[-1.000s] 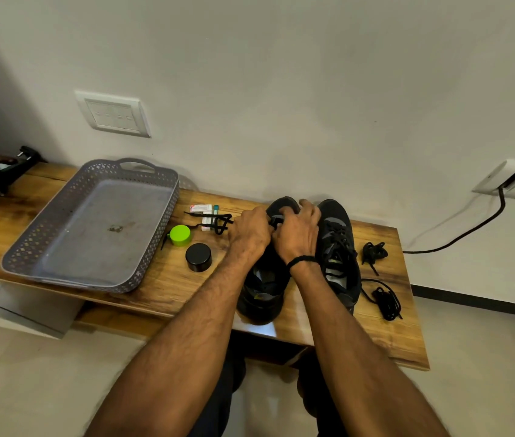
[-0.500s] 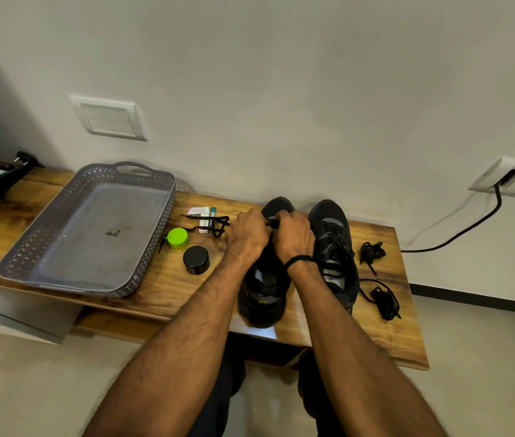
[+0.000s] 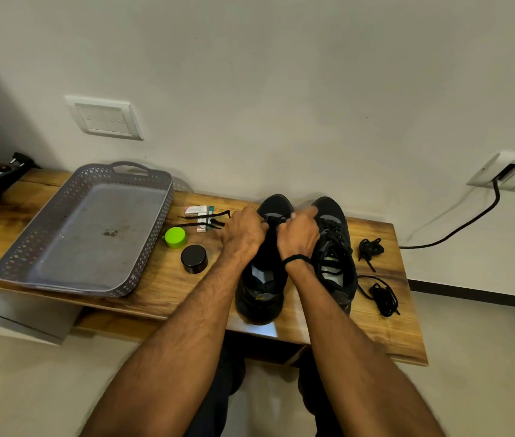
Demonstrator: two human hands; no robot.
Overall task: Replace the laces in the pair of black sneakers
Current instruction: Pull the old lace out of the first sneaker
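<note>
Two hands are gripping the left black fabric sneaker (image 3: 259, 298), which is standing on the brown wooden bench (image 3: 376, 335) with its toe toward the far wall. Left hand (image 3: 245, 234) and right hand (image 3: 298, 238) are curling tight on its upper near the toe. Right black fabric sneaker (image 3: 335, 247) is standing just beside it, and loose black laces (image 3: 380, 294) are lying further right.

A plain white wall (image 3: 281, 74) fills the upper view, evenly lit, with shadow at its far left. A white switch plate (image 3: 104, 118) sits above the left part of a wooden bench (image 3: 385, 335). At right, a black cable (image 3: 458, 229) drops from a socket (image 3: 510, 172) toward the bench's back right corner. Dark skirting (image 3: 476, 293) borders the pale floor (image 3: 22, 380).
</note>
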